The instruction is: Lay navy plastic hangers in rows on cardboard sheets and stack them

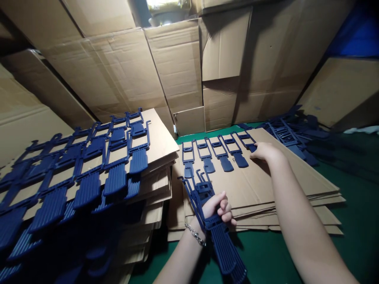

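My left hand (217, 205), with a chain bracelet at the wrist, is closed around a bundle of dark blue plastic parts (222, 240). Each has an open frame with hooked ends and a ribbed flat paddle. Farther forward, my right hand (265, 152) has its fingers on the paddle end of a blue plastic part (246, 139), the rightmost in a row on a cardboard sheet (251, 185). Its fingertips are partly hidden. To its left, several like parts, such as this blue part (225, 156), lie side by side, paddles toward me.
At left, a taller stack of cardboard sheets (160, 134) carries many blue parts in rows (89, 189). A loose heap of blue parts (287, 134) lies at the right on the green surface (340, 169). Cardboard panels (174, 67) stand behind.
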### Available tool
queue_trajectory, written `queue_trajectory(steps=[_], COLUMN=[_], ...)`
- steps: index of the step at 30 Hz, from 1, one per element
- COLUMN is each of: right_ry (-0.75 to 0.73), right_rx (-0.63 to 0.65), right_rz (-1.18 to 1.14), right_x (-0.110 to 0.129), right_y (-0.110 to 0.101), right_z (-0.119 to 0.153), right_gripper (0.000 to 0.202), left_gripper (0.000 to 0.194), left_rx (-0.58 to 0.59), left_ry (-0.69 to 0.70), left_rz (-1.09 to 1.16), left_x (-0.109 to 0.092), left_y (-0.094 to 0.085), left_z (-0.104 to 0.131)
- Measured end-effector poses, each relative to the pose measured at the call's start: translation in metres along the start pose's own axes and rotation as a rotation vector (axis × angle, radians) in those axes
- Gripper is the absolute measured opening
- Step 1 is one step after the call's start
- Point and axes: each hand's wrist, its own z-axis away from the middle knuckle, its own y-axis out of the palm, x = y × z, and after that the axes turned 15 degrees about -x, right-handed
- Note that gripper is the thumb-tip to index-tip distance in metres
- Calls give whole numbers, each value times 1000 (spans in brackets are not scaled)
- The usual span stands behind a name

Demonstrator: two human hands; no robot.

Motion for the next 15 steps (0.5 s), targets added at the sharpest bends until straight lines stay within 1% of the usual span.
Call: queue_trajectory(steps=[2,5,7,9,10,11,12,13,14,15], right_ry=[7,11,29,37,15,-55,-161,-292,-421,-515], right_rx=[50,84,96,55,16,-30,-36,11,93,174], right_rz=[-1,40,108,154,140,87,-4,-129,-234,-293], right_x=[1,7,16,31,40,51,61,72,82,91], right_y=[-1,-5,-15,-31,-40,-49,-57,-64,-69,-72], right_z=[0,2,9,25,36,50,66,82,99,115], right_gripper=[60,62,58,51,47,45,45,48,54,60], left_gripper=[40,42,43,42,41,41,40,39,38,38], left_rx=[38,86,105,111,107,103,95,82,65,44], left_ry=[-45,-119,-135,-109,-89,-71,-59,-62,-78,-99], left_rz=[14,14,12,19,20,15,3,-23,-62,-113], left_x=[-5,-12,-14,-16,-16,-16,-16,-16,-15,-13], left_y=[1,1,-1,-3,-3,-3,-3,-3,-2,-1], left_z=[4,7,8,7,7,6,6,6,6,6])
